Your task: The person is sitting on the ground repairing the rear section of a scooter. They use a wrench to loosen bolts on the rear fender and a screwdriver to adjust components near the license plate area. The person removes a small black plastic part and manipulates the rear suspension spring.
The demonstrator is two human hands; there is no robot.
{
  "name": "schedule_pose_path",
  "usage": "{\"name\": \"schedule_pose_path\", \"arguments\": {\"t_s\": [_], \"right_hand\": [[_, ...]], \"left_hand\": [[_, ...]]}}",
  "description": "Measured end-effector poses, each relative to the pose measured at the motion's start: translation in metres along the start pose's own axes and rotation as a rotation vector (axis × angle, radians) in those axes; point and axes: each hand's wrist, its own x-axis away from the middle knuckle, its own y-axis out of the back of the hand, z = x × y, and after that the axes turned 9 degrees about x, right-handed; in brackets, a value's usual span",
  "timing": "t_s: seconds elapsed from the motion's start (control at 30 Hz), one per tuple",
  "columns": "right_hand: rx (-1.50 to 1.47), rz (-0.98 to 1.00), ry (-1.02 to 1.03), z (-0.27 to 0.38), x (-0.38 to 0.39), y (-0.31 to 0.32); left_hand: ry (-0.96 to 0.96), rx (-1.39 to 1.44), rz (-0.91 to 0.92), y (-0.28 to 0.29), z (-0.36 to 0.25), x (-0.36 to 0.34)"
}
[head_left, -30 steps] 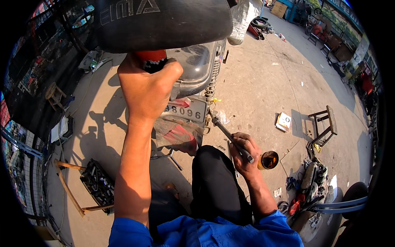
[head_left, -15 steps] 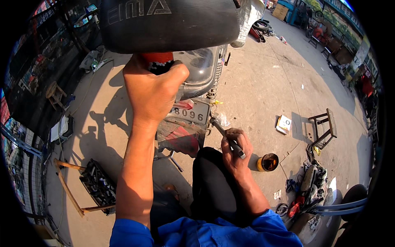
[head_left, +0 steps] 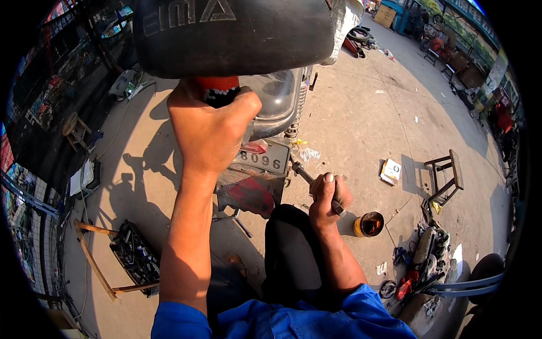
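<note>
Across most of the frame, concrete ground [head_left: 361,124]: pale and sunlit, with dark shadows at centre left.
Two-wheeler [head_left: 271,104]: top centre, its rear toward the person, a coil spring [head_left: 292,131] on its right side.
Padded backrest [head_left: 231,48]: black, at the very top, just above the left hand.
Left hand [head_left: 212,130]: upper centre, curled against a red and black part [head_left: 217,83]; its fingers are hidden, so I cannot tell whether they are closed on it.
Tool case [head_left: 134,254]: black, filled, lower left.
Right hand [head_left: 330,200]: right of centre, wrapped around the handle of a metal bar tool [head_left: 304,172], thumb raised.
Stool [head_left: 449,175]: wooden, at right.
Plate [head_left: 265,157]: centre, tilted; the tool's far end is just beside its right edge, contact unclear.
Tin [head_left: 358,226]: yellowish, dark inside, right of the right hand.
Carton [head_left: 390,172]: small, white and orange, right of centre.
</note>
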Motion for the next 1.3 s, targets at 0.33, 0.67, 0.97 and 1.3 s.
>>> {"name": "schedule_pose_path", "arguments": {"t_s": [0.33,0.67,0.97,1.3], "right_hand": [[0.059,-0.030,0.036,0.003,-0.007,-0.008],[0.021,-0.083,-0.047,0.004,-0.035,-0.007],[-0.029,-0.067,-0.094,0.000,-0.072,-0.013],[0.023,-0.062,-0.117,-0.007,-0.096,-0.017]], "left_hand": [[0.022,-0.056,0.010,0.000,-0.002,0.000],[0.089,-0.070,0.025,-0.001,-0.011,0.001],[0.130,-0.002,0.008,-0.001,-0.008,0.003],[0.120,-0.027,0.020,-0.002,-0.009,0.003]]}}
